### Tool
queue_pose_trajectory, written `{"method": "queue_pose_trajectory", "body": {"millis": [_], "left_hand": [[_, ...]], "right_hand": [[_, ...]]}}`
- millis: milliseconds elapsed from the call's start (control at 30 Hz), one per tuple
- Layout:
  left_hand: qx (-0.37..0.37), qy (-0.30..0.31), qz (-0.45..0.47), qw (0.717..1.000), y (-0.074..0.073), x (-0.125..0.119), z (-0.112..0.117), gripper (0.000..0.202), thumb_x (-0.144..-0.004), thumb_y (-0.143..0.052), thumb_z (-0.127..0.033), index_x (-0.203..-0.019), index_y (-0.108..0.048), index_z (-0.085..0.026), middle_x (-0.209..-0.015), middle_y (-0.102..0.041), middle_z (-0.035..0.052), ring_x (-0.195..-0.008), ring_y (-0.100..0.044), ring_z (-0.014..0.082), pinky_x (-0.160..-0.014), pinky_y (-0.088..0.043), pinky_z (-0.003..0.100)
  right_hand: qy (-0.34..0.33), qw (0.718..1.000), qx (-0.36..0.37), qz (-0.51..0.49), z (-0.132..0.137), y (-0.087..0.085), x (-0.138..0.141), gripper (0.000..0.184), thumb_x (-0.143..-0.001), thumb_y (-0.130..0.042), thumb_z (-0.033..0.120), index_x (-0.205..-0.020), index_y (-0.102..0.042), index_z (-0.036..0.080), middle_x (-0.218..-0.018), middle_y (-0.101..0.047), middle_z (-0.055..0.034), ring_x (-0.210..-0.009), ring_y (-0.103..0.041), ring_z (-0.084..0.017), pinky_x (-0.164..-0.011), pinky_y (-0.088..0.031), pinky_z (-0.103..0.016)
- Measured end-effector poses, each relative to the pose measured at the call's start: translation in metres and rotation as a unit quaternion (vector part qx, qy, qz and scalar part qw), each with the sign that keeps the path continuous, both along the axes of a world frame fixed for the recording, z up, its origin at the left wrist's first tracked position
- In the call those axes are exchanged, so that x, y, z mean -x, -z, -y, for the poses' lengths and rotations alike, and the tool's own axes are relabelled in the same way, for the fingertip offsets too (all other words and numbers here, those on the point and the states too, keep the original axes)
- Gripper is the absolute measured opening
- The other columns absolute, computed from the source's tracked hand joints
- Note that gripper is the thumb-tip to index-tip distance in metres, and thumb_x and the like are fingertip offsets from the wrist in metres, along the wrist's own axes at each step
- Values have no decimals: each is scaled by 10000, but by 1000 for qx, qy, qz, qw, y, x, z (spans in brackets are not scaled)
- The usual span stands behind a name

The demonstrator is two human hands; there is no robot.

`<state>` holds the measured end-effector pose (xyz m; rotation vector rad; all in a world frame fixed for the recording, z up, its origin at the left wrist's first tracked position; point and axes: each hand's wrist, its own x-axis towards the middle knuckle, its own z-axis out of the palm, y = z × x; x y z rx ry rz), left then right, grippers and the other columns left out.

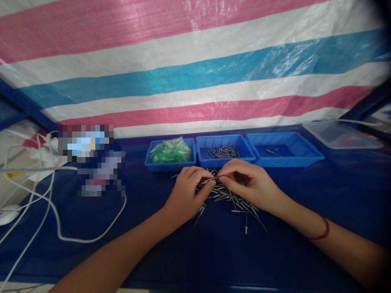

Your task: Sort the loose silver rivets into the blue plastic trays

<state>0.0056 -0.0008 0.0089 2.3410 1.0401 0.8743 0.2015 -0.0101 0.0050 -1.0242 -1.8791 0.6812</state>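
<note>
A pile of blind rivets [232, 197], thin grey pins with paler heads, lies on the dark blue tabletop under and between both hands. My left hand [189, 189] is closed, thumb and index finger pinching one end of a rivet [215, 178] just above the pile. At its other end, the thumb and fingertips of my right hand [255, 183] pinch it too. Fingers cover most of the held piece. Behind the hands, more rivets lie in the middle blue bin [249, 154], and a few are in the right blue bin [301, 151].
A left blue bin [159, 166] holds green plastic packets [172, 150]. White cables [82, 241] loop over the table's left side near blurred items [102, 173]. A clear plastic lid [339, 136] lies at back right. A striped sheet [195, 77] hangs behind.
</note>
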Motion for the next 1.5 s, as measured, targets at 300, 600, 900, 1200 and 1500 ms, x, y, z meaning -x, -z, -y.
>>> {"method": "queue_pose_trajectory", "body": {"millis": [300,600,900,1200,1500], "left_hand": [[4,-18,-20,1000,-2,6,-4,243,-886,-553,-296,-1106,-564,-195,-1027,-633,60,-983,-557,205,-890,-415,345],[-41,18,-151,988,0,12,-4,184,-878,-546,-285,-1022,-640,-219,-1064,-620,44,-996,-510,221,-849,-384,369],[-94,41,-242,965,4,8,3,197,-906,-527,-367,-1010,-655,-260,-1061,-615,20,-947,-496,206,-760,-331,351],[-152,28,-251,956,7,3,5,192,-950,-454,-303,-932,-622,-211,-991,-627,20,-909,-495,188,-753,-306,351],[-133,6,-186,973,-4,3,7,203,-978,-369,-250,-963,-556,-171,-970,-635,37,-884,-528,176,-762,-338,331]], "right_hand": [[69,989,-105,73,-9,-13,-22,111,-867,-539,232,-818,-638,220,-811,-643,-44,-763,-579,-178,-682,-450,-322],[356,887,-148,255,-37,-15,-85,169,-838,-517,275,-706,-582,193,-692,-600,-67,-669,-535,-200,-649,-393,-344],[221,921,-192,256,-19,-16,-49,163,-879,-515,314,-874,-614,185,-768,-628,-59,-763,-566,-222,-734,-435,-367],[-3,946,-186,264,-4,-5,-15,119,-877,-539,254,-872,-629,176,-833,-643,-63,-791,-568,-194,-758,-450,-375],[-39,973,-124,192,5,7,3,155,-917,-493,244,-966,-629,189,-930,-661,-80,-868,-597,-196,-772,-484,-358]]}}
